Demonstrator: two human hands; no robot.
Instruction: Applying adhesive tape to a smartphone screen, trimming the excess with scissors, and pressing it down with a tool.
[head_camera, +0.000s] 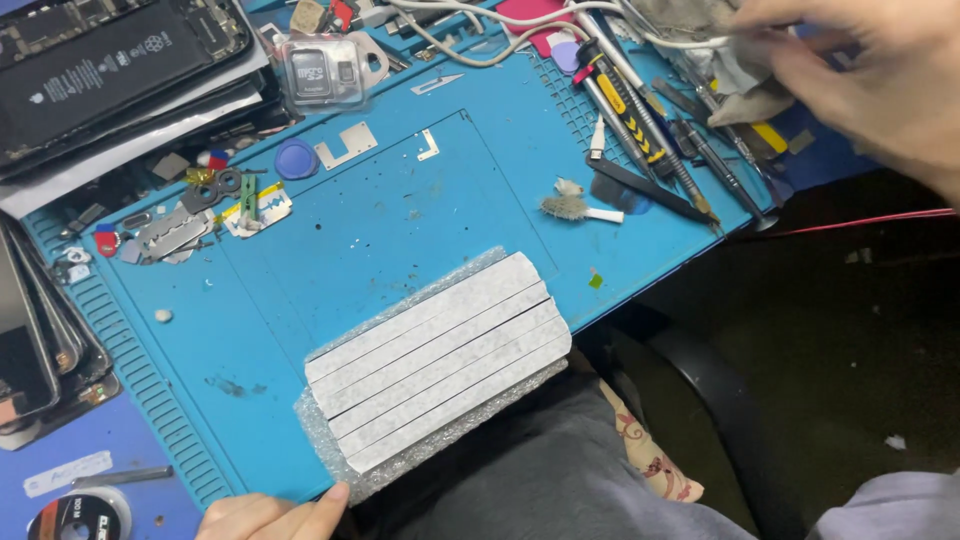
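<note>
**Head view: hands at a bubble-wrap pack and a grey cloth**

Head view shows the left hand (270, 515) at the bottom edge, its fingertips touching the near corner of a bubble-wrap pack (440, 375); whether it pinches or merely rests there I cannot tell. The right hand (870, 75), top right, closes loosely on a crumpled grey cloth (725, 60), fingers curled around it.

The pack lies on the near edge of the blue mat (400, 210), overhanging toward the lap. Its top carries long white strips (435, 350) set side by side, flat and matte. It looks light and soft at the margins, stiffer under the strips, and the plastic is probably slippery; the wrap's free edges or the two long sides seem the safest hold.

Farther out, the ribbed rubbery mat bears screwdrivers (640, 130), a small brush (575, 208), a razor blade (175, 232), a blue pick (296, 158), white cable (480, 50) and a clear card case (325, 72). Opened phones (110, 60) are stacked on the counter at left.
</note>
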